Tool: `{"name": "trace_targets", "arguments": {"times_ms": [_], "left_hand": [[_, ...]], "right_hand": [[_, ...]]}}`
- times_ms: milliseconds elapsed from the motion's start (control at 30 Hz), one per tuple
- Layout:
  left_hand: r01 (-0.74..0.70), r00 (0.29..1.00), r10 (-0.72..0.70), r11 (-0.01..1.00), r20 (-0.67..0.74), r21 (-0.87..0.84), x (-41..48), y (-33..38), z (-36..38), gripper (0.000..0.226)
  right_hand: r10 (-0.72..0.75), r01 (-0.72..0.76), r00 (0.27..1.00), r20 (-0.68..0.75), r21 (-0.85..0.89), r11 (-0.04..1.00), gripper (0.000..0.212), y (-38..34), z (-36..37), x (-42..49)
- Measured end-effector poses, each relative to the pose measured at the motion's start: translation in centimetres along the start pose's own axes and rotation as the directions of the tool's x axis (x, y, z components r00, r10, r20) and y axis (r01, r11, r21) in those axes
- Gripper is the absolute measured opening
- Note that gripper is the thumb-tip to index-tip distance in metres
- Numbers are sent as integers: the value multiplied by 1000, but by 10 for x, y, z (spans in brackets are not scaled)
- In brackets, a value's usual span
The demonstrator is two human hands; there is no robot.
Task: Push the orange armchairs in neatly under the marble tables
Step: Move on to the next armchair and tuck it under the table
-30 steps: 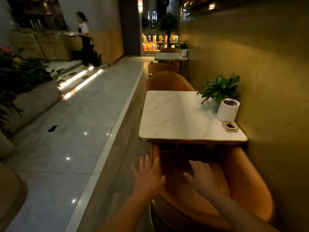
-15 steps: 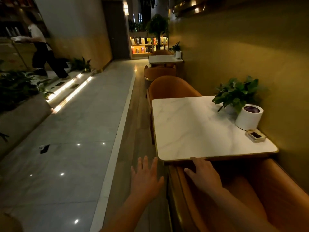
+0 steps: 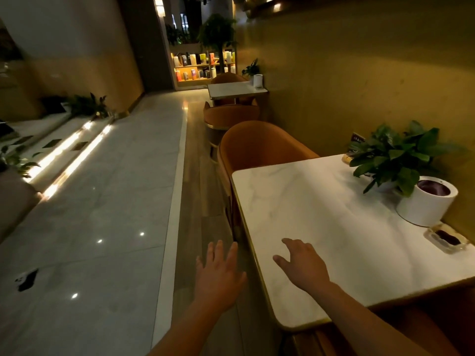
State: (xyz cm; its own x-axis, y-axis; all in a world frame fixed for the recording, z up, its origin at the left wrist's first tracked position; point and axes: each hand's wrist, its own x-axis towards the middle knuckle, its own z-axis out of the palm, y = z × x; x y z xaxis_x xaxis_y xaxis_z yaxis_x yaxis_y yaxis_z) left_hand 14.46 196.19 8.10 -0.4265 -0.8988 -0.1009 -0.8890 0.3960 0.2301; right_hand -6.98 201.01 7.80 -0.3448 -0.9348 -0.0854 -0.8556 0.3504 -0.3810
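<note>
A white marble table (image 3: 321,222) with a gold rim stands against the right wall. The near orange armchair (image 3: 411,327) shows only at the bottom right, tucked under the table's near edge. A second orange armchair (image 3: 257,147) sits at the table's far side. My right hand (image 3: 303,265) hovers open above the tabletop near its left edge. My left hand (image 3: 218,273) is open over the wooden floor strip, left of the table. Further back, another marble table (image 3: 231,89) has an orange armchair (image 3: 228,116) in front of it.
On the near table stand a potted plant (image 3: 395,155), a white cylinder (image 3: 426,204) and a small glass ashtray (image 3: 447,240). A yellow wall (image 3: 359,73) runs along the right. Left lies a tiled aisle (image 3: 102,214) with lit steps (image 3: 69,152) and planters.
The view has moved forward and left past the near armchair. My right hand has come off the chair and now hangs over the tabletop. The person at the back left is out of view.
</note>
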Motion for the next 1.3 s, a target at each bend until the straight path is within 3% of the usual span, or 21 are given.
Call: {"name": "trace_targets", "arguments": {"times_ms": [300, 667, 1300], "left_hand": [[-147, 989, 147, 989, -2, -14, 153, -107, -38, 74], [-298, 954, 299, 953, 6, -48, 339, -223, -110, 74], [-508, 853, 503, 861, 137, 5, 803, -261, -141, 75]], "right_hand": [[144, -144, 989, -41, -5, 990, 61, -81, 34, 126], [340, -331, 937, -79, 107, 937, 60, -194, 56, 279], [500, -472, 862, -80, 227, 852, 62, -221, 59, 691]]}}
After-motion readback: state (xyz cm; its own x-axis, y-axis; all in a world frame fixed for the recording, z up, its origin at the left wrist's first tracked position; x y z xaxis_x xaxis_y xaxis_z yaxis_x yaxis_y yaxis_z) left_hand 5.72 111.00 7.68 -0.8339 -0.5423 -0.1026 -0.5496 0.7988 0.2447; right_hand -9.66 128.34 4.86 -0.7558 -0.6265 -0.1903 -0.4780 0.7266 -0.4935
